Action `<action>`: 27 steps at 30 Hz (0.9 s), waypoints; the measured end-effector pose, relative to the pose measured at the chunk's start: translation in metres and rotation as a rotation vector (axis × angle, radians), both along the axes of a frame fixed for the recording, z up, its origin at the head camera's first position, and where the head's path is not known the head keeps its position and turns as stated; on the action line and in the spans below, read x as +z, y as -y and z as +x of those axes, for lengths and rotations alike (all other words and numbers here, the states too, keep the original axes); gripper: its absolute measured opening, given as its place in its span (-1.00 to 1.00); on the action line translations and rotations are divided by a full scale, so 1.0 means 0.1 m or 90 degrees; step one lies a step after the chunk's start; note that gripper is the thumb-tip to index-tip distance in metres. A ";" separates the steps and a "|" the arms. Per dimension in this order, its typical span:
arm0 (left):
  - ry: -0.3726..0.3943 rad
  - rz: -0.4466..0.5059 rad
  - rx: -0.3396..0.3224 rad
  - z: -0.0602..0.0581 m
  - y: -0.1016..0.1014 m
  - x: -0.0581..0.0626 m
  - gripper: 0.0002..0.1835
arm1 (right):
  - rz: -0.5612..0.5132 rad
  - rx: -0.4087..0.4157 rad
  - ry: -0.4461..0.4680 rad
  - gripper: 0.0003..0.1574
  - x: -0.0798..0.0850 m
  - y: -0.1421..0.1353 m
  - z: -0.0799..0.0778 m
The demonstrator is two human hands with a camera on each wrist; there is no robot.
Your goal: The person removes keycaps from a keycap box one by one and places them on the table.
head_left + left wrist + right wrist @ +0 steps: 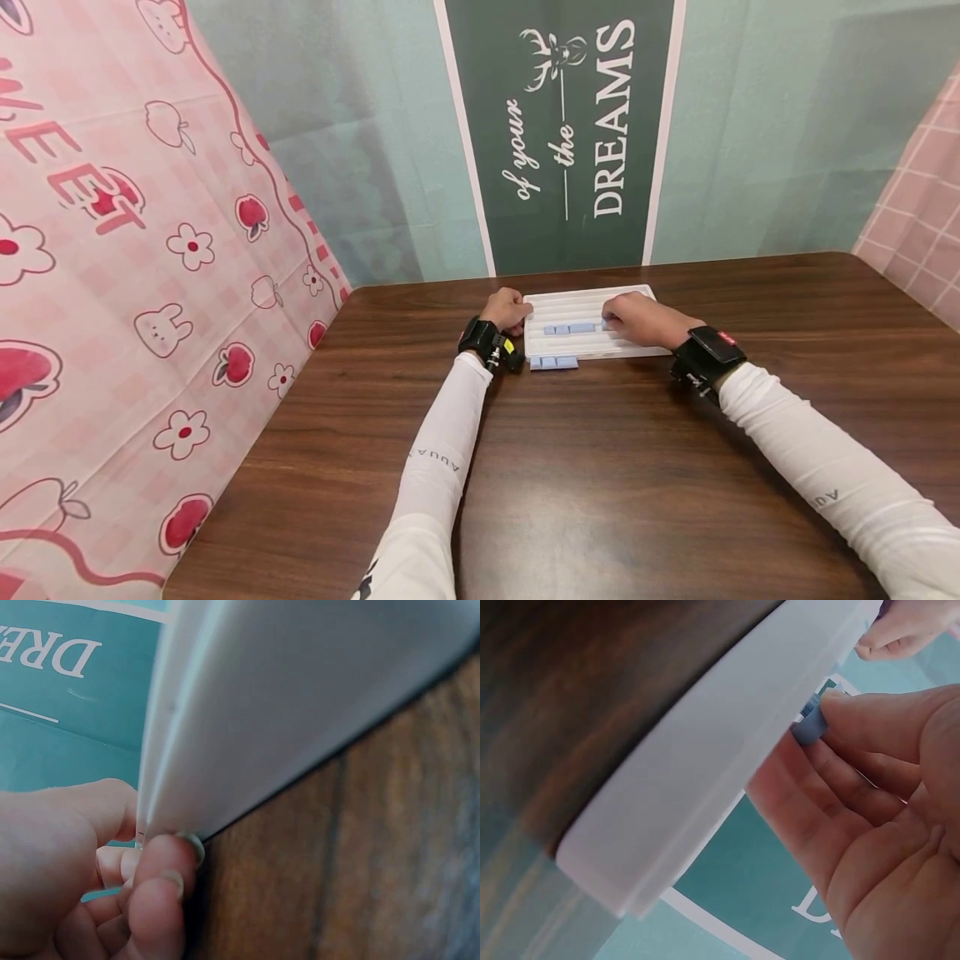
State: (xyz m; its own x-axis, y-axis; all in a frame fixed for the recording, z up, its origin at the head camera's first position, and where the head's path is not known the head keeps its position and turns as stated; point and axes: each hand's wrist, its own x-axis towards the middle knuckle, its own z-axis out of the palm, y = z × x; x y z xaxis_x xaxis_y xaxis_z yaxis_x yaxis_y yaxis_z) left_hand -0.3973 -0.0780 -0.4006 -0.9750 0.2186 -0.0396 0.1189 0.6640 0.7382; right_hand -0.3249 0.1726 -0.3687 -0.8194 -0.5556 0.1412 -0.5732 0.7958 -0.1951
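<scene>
A white tray (585, 304) with ridged rows lies near the far side of the table. My left hand (506, 310) grips its left end, and the left wrist view has the fingertips at the lower edge of the tray's side wall (262, 712). Over the tray's right part, my right hand (645, 318) pinches a small blue keycap (810, 727) between thumb and fingers. Left of that hand, several blue keycaps (570, 329) sit in one tray row. More blue keycaps (553, 363) stand side by side on the table along the tray's near edge.
The brown wooden table (600, 483) reaches back to a green curtain (360, 150) with a dark lettered panel. A pink patterned cloth (150, 275) hangs along the left side, and a pink tiled cloth (926, 192) is at the right.
</scene>
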 end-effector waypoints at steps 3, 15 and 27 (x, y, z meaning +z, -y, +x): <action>0.002 0.001 -0.001 0.00 0.00 -0.01 -0.68 | -0.001 -0.001 -0.004 -0.87 0.02 -0.03 -0.01; 0.000 0.000 -0.003 0.04 0.02 0.02 -0.70 | -0.038 -0.034 -0.003 -0.84 0.24 -0.17 -0.01; 0.011 -0.013 0.003 -0.01 0.00 0.01 -0.71 | -0.028 -0.043 -0.012 -0.82 0.44 -0.25 0.09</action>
State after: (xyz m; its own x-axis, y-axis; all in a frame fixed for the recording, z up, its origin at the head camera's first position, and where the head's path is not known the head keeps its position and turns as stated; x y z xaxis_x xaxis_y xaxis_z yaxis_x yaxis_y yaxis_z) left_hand -0.3985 -0.0780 -0.4000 -0.9752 0.2127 -0.0610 0.1028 0.6799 0.7260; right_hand -0.3158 0.1974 -0.3251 -0.8519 -0.4917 0.1803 -0.5221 0.8241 -0.2197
